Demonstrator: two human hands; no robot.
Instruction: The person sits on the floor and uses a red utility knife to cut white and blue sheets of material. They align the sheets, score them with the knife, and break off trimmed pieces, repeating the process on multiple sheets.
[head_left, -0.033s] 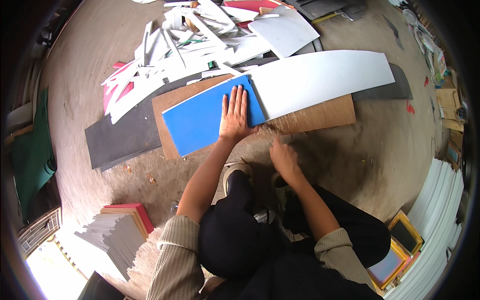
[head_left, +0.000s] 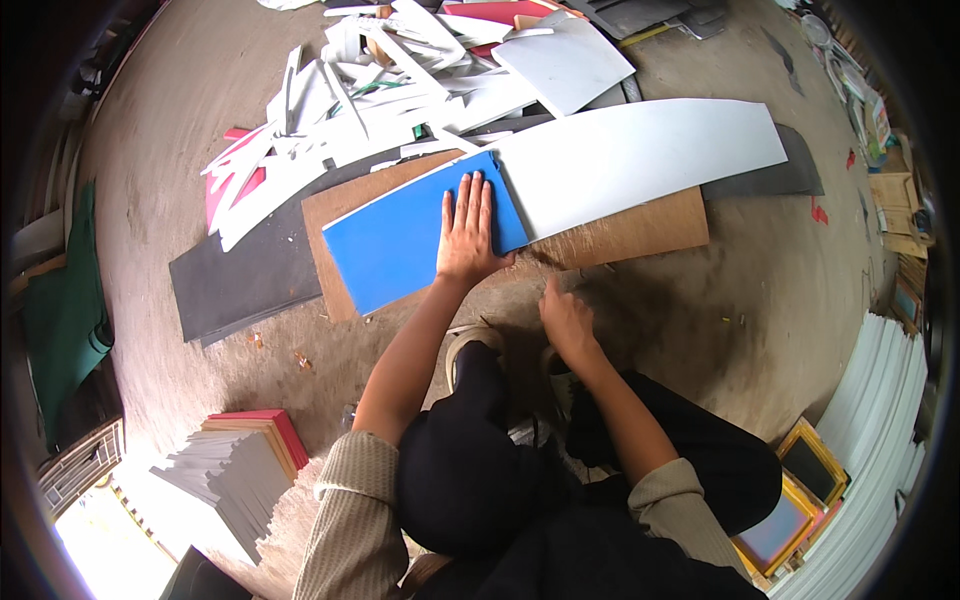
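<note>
My left hand (head_left: 467, 237) lies flat on a blue sheet (head_left: 385, 235), its fingers stretched out near the sheet's right end. A long white sheet (head_left: 640, 160) runs from that end to the right, its edge meeting or passing under the blue one. Both rest on a brown board (head_left: 640, 228). My right hand (head_left: 568, 318) is closed just below the board's near edge, index finger toward it. Whatever its curled fingers may hold is hidden from view.
Dark sheets (head_left: 245, 265) stick out from beneath the board. White offcuts (head_left: 360, 90) are heaped beyond it. At lower left stands a stack of grey panels (head_left: 240, 485). To the right are white panels (head_left: 870, 430) and yellow-framed pieces (head_left: 815, 465); green sheeting (head_left: 65, 310) hangs at far left.
</note>
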